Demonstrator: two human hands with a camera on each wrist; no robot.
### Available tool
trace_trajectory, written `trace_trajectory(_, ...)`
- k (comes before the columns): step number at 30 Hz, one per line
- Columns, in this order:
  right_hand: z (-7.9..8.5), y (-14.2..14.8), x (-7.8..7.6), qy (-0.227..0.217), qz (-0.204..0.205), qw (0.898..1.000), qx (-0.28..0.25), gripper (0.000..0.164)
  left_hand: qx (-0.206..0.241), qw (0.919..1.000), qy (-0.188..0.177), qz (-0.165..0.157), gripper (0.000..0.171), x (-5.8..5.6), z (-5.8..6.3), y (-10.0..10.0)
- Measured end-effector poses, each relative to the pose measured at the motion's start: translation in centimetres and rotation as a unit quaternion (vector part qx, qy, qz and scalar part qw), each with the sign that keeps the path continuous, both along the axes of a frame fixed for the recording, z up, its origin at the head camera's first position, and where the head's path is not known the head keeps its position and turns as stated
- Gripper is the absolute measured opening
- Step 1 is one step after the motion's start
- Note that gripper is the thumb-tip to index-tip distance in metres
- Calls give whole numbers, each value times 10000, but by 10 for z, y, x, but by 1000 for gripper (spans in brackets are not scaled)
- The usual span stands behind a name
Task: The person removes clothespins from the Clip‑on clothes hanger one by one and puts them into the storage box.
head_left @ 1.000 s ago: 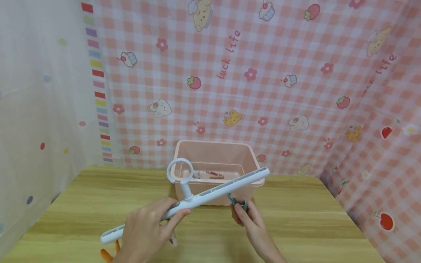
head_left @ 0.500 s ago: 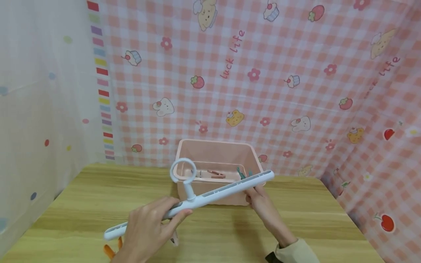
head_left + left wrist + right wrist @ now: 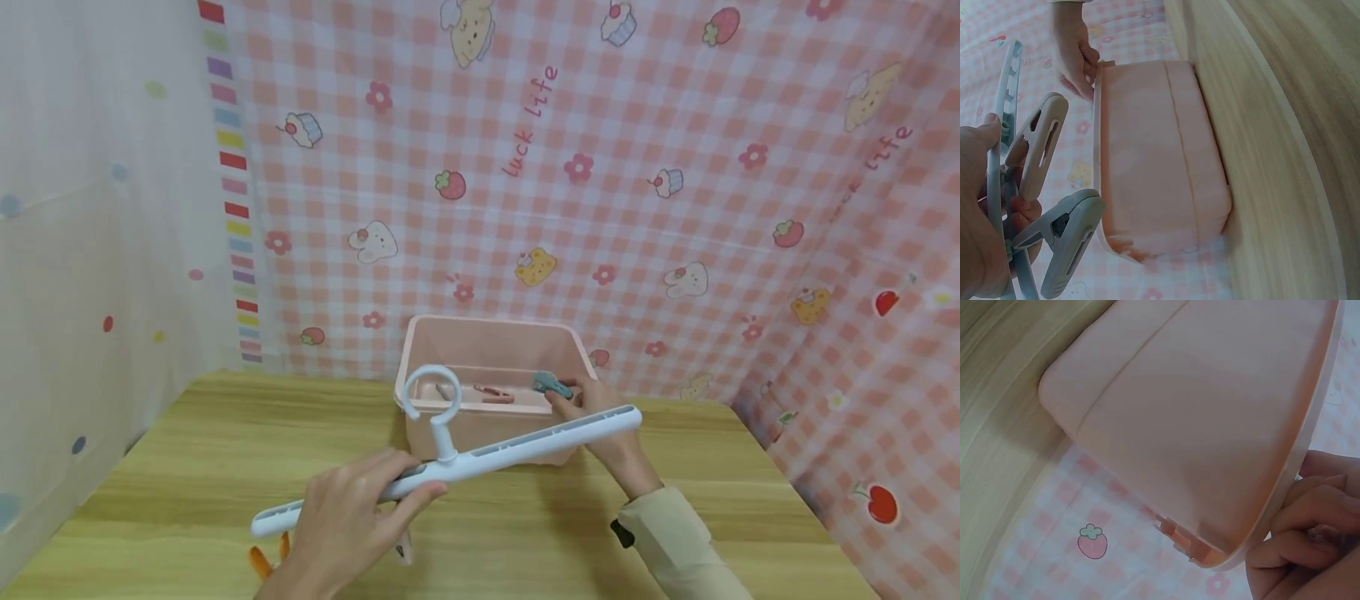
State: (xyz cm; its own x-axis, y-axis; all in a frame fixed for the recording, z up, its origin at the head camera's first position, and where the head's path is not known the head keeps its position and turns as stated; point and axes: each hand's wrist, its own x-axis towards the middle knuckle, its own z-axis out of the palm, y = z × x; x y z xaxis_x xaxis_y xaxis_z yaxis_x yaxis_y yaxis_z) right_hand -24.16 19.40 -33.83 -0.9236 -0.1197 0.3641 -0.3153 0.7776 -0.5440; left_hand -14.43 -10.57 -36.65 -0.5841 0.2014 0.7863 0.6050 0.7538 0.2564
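Observation:
My left hand [image 3: 348, 521] grips a pale blue clothes hanger [image 3: 517, 450] with a ring-shaped hook, tilted up to the right. Below its bar show an orange clip [image 3: 260, 562] and a pale clip [image 3: 405, 548]. Close up in the left wrist view, a beige clip [image 3: 1043, 147] and a grey-green clip [image 3: 1075, 244] hang from the hanger. My right hand [image 3: 596, 404] reaches over the front rim of a pink bin [image 3: 487, 421] and pinches a teal clothes clip [image 3: 550, 383] inside it. In the right wrist view the fingers are curled beside the rim, hiding the clip.
A pink clip [image 3: 495, 393] and a greyish clip [image 3: 442, 392] lie on the bin's floor. The bin stands at the back of the wooden table [image 3: 720, 483], against a pink checked curtain [image 3: 480, 217]. A pale curtain [image 3: 97, 250] hangs on the left.
My right hand has moved forward and up with the teal clip, from before the bin to inside it. The left hand and hanger have shifted slightly right.

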Motion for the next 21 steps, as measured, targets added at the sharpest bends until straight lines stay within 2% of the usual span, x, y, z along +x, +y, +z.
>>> trace_trajectory(3, -2, 2, 2, 97, 69, 9996, -243, 45, -22, 10000, -78, -14, 23, -1, 2, 1)
trace_trajectory(5, -5, 3, 5, 221, 157, 9985, -483, 42, -37, 9999, -108, -32, 23, -1, 3, 1)
trace_trajectory(9, -14, 1, 16, -90, 607, 9859, -1559, 33, -63, 9999, -111, -41, 24, -1, 4, 1)
trace_trajectory(13, -17, 4, 32, -500, 1011, 9548, -2751, 30, -110, 9998, -131, -42, 24, -2, 5, 1)
trace_trajectory(16, -15, 13, 43, -297, 1033, 9253, -3637, 28, -149, 9998, -134, 12, 25, -2, 7, 0)
trace_trajectory(19, -7, 22, 52, 61, 850, 8990, -4295, 29, -176, 9997, -151, 62, 25, -3, 8, -3)
trace_trajectory(20, -3, 24, 56, 236, 806, 8970, -4339, 30, -188, 9997, -162, 77, 25, -3, 8, -4)
trace_trajectory(21, 1, 26, 59, 385, 756, 9033, -4205, 32, -205, 9996, -180, 90, 25, -3, 8, -5)
